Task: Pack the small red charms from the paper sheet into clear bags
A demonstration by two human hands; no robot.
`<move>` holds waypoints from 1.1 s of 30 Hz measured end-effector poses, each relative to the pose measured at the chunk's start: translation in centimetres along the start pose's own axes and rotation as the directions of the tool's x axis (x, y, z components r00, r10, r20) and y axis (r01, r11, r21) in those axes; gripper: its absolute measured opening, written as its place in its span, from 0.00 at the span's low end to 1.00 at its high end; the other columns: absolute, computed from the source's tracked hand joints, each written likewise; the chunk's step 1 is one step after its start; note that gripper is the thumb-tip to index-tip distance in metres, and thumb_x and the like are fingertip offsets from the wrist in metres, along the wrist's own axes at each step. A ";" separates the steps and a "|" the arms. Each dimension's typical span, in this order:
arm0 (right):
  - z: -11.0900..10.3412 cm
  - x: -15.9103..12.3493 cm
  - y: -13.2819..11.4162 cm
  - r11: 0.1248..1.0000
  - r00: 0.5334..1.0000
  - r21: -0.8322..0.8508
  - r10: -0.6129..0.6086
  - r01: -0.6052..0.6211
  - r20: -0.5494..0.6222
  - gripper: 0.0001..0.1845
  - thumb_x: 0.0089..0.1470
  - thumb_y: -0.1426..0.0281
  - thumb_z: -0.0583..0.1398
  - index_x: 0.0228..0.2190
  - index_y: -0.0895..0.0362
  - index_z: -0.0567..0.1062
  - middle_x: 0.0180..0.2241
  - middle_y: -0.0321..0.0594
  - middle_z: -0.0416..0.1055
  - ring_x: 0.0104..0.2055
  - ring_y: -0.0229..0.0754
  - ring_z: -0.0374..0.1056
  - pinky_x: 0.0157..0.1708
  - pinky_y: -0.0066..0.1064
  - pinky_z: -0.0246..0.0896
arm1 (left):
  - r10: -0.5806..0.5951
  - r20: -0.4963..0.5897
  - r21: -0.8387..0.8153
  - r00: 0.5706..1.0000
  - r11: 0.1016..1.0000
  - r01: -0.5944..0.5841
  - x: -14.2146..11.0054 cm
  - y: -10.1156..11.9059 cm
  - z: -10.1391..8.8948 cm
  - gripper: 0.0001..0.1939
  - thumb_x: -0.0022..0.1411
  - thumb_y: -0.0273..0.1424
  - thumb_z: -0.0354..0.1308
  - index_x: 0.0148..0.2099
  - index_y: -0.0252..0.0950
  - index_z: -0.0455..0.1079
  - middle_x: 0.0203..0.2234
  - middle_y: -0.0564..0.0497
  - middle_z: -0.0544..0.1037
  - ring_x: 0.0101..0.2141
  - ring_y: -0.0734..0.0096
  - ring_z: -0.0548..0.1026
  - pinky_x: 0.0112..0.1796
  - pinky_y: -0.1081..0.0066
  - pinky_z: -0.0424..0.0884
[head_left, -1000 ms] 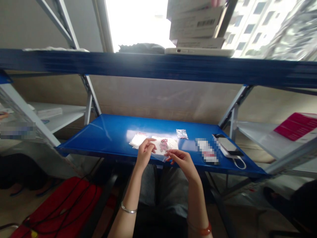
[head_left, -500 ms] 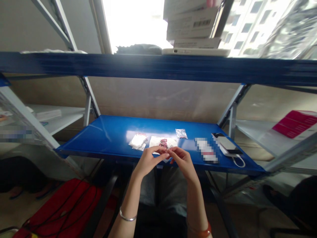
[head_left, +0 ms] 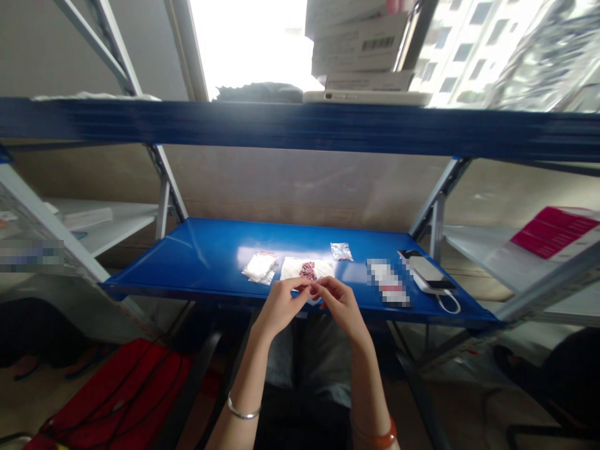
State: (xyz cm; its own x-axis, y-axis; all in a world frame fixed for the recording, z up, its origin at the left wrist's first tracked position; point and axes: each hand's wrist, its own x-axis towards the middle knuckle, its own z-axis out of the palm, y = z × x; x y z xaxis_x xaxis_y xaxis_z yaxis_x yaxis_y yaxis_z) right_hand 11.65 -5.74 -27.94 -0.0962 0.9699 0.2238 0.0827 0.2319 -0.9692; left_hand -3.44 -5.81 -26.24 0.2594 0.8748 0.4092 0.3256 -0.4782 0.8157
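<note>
My left hand (head_left: 280, 307) and my right hand (head_left: 339, 305) meet at the fingertips above the shelf's front edge. Between them they pinch a thin clear plastic film (head_left: 313, 294), which is barely visible at this moment. Just behind my fingers lies a white packet with a dark red pattern (head_left: 305, 270). To its left is a crumpled white packet (head_left: 260, 267), and to its right a small clear foil sachet (head_left: 341, 251). Neither touches my hands.
The blue shelf (head_left: 300, 240) also holds a pixelated item (head_left: 388, 282) and a white power bank with cable (head_left: 429, 276). Above stand stacked cartons (head_left: 360, 44) on a blue beam (head_left: 300, 125). A magenta booklet (head_left: 555, 232) lies on a white shelf. A red bag (head_left: 117, 394) lies below.
My hands have come closer together, and their fingertips now meet. The clear film no longer shows as a wide strip. The whole view has shifted slightly left.
</note>
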 end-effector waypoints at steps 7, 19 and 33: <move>1.3 0.3 0.6 0.987 0.998 -0.158 -0.046 0.038 -0.045 0.11 0.53 0.63 0.54 0.28 0.57 0.71 0.25 0.36 0.70 0.28 0.38 0.66 0.23 0.25 0.57 | 0.058 -0.049 0.253 0.997 0.967 -0.043 0.3 -0.6 0.6 0.10 0.60 0.28 0.51 0.40 0.38 0.74 0.31 0.49 0.79 0.32 0.66 0.76 0.36 0.69 0.69; 2.9 0.0 -0.2 0.943 0.959 -0.308 -0.195 0.125 -0.206 0.12 0.54 0.62 0.52 0.26 0.56 0.69 0.24 0.36 0.69 0.26 0.36 0.64 0.23 0.24 0.56 | 0.198 -0.308 0.507 0.930 0.862 -0.016 0.5 -1.4 1.9 0.09 0.64 0.30 0.47 0.37 0.37 0.68 0.29 0.49 0.77 0.32 0.67 0.74 0.37 0.68 0.62; 3.8 0.3 0.9 0.934 0.848 -0.347 -0.248 0.082 -0.468 0.09 0.50 0.63 0.58 0.30 0.56 0.70 0.30 0.38 0.70 0.29 0.38 0.67 0.24 0.26 0.57 | 0.249 -0.360 0.410 0.899 0.908 -0.088 0.7 -1.6 1.7 0.09 0.62 0.31 0.53 0.38 0.37 0.74 0.31 0.48 0.79 0.33 0.67 0.75 0.38 0.68 0.67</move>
State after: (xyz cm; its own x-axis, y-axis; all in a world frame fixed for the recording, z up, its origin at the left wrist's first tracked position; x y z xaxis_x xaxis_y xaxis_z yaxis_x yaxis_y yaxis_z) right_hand 7.95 -5.57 -29.13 0.3620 0.8000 0.4785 0.4136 0.3222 -0.8515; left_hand -2.25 -4.52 -27.98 -0.0125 0.6955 0.7185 0.6454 -0.5432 0.5370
